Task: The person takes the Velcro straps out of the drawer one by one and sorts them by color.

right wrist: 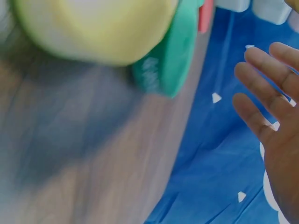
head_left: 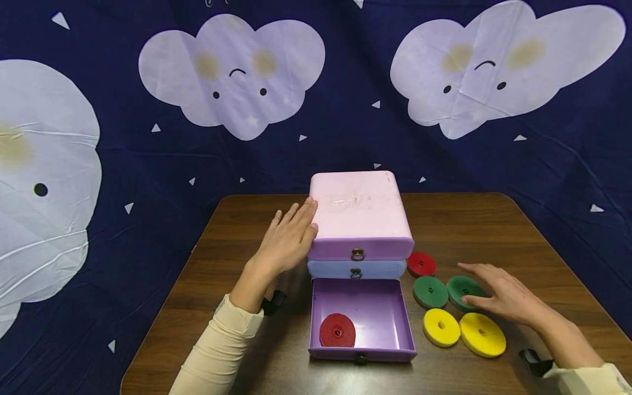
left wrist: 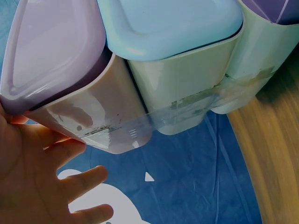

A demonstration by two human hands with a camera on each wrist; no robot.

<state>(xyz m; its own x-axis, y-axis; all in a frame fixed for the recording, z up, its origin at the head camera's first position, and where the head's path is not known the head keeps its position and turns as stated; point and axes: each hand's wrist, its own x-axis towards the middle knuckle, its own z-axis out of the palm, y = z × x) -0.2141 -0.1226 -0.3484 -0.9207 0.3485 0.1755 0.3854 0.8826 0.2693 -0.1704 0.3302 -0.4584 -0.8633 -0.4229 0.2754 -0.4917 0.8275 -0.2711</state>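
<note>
A small drawer unit with a pink top stands mid-table. My left hand rests against its upper left side, fingers extended; the left wrist view shows the palm at the top section's edge. The bottom purple drawer is pulled out, with a flat red roll inside at the front left. To the unit's right, my right hand hovers with spread fingers, holding nothing. Its thumb overlaps a green roll in the head view. The right wrist view shows its bare palm.
Beside the drawer unit lie another green roll, a red roll, a smaller yellow roll and a larger yellow roll. The blue middle drawer is closed. A navy cloth with clouds hangs behind the wooden table.
</note>
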